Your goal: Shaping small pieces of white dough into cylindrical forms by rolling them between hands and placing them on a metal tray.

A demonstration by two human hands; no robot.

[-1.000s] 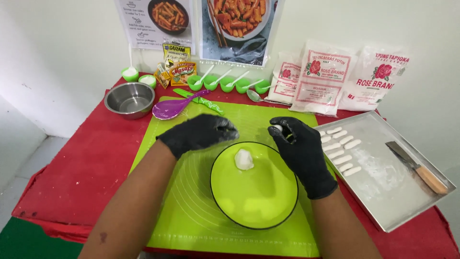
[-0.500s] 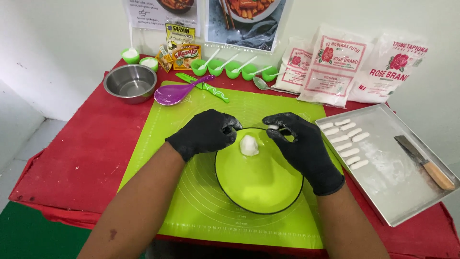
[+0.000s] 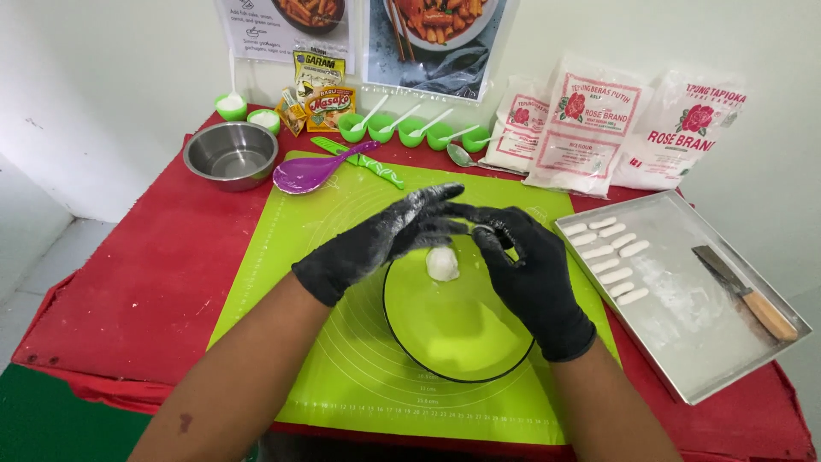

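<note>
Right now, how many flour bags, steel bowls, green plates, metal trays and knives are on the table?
Flour bags: 3
Steel bowl: 1
Green plate: 1
Metal tray: 1
Knives: 2
Total: 8

Lying open for passing: bare red table (image 3: 145,291) left of the green mat (image 3: 282,257). Blocking the right: metal tray (image 3: 727,359). Crowding the far edge: steel bowl (image 3: 231,154), flour bags (image 3: 590,128).
</note>
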